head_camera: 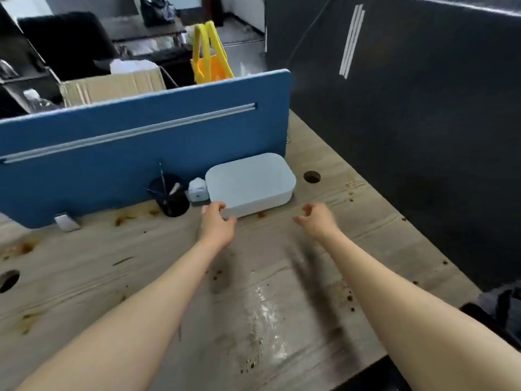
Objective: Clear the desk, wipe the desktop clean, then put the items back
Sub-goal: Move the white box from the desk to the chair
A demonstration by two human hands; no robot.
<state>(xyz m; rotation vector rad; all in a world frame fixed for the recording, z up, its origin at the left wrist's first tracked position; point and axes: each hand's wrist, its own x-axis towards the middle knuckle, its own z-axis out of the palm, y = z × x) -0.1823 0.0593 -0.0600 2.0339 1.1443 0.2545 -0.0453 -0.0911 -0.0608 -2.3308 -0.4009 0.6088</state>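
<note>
A pale blue lidded box (pixel 249 183) lies on the wooden desk (pixel 112 277) against the blue partition. My left hand (pixel 217 224) touches its near left corner, thumb and fingers curved around the edge. My right hand (pixel 315 220) hovers just right of the box's front, fingers loosely curled, holding nothing. A black pen cup (pixel 170 197) with pens stands left of the box, and a small white object (pixel 197 189) sits between them. Brown stains and crumbs mark the desktop, with a wet patch (pixel 265 314) near the front.
The blue partition (pixel 127 153) runs along the desk's back. A dark wall (pixel 408 108) borders the right side. Cable holes (pixel 311 176) (pixel 8 280) pierce the desktop. A small white clip (pixel 66 221) lies at the partition's foot. A cardboard box (pixel 112 86) and yellow bag (pixel 210 56) stand beyond.
</note>
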